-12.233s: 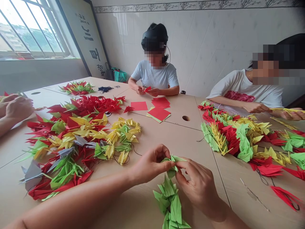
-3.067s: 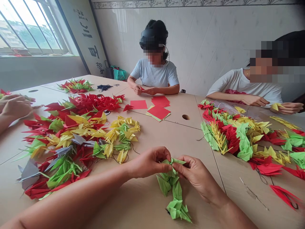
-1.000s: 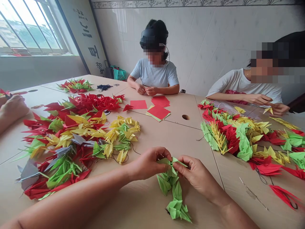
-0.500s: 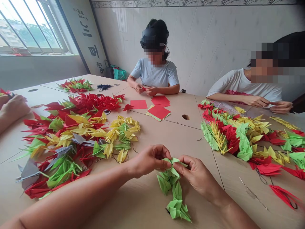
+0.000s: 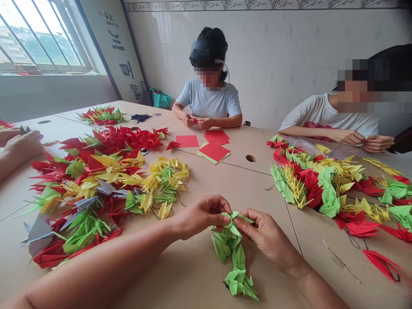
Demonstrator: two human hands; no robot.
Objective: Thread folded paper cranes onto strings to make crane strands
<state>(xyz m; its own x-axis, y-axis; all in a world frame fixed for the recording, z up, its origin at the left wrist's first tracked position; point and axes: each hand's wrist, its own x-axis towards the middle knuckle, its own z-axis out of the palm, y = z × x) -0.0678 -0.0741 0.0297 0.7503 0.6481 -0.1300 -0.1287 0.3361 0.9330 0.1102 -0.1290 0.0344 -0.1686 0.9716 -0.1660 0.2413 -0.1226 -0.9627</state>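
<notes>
Near the front of the table, a short string of green origami cranes (image 5: 238,257) hangs down to the tabletop. At its top end, my left hand (image 5: 203,218) is closed, thumb and fingers pinching the uppermost folded paper from the left. My right hand (image 5: 267,235) is closed on the same piece from the right, thumb pressed to a pointed green tip. Dark thread shows in places along the string, and its lowest crane lies on the table. The fingers hide part of the held piece.
A big heap of folded paper cranes (image 5: 96,171) lies left; more strings (image 5: 328,184) lie right. A long needle (image 5: 341,262) is at front right. Red paper squares (image 5: 214,151) sit mid-table. Two people sit opposite, and another person's hands (image 5: 24,143) show at far left.
My hands stay in nearly the same place, with the top green piece spread slightly more between them. At far left, the other person's hands have shifted a little to the right.
</notes>
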